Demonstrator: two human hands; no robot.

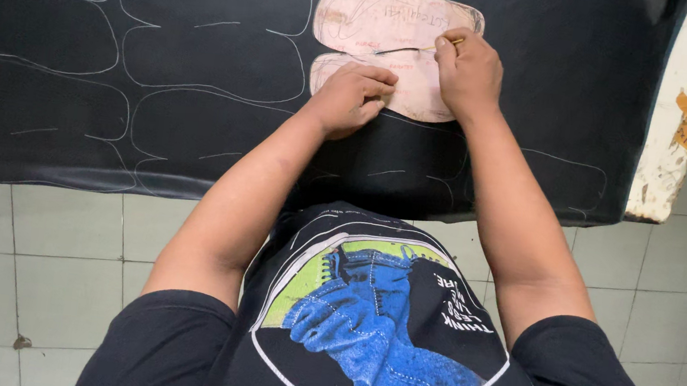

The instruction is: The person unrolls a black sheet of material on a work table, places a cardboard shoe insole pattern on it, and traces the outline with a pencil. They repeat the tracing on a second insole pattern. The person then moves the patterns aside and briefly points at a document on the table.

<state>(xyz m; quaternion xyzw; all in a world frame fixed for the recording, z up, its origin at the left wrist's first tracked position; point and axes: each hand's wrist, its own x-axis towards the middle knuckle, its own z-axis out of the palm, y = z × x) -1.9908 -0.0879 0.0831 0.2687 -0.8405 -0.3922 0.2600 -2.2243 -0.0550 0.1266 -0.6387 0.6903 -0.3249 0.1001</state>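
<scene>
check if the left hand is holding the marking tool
No, the left hand presses flat on the pink template, while the right hand pinches the thin marking tool in its fingers.

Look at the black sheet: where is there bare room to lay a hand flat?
Free: the black sheet right of the pink template, up to the chipped table edge. The traced outlines to the left lie flat. Crowded: the template, under the left hand and the right hand.
</scene>
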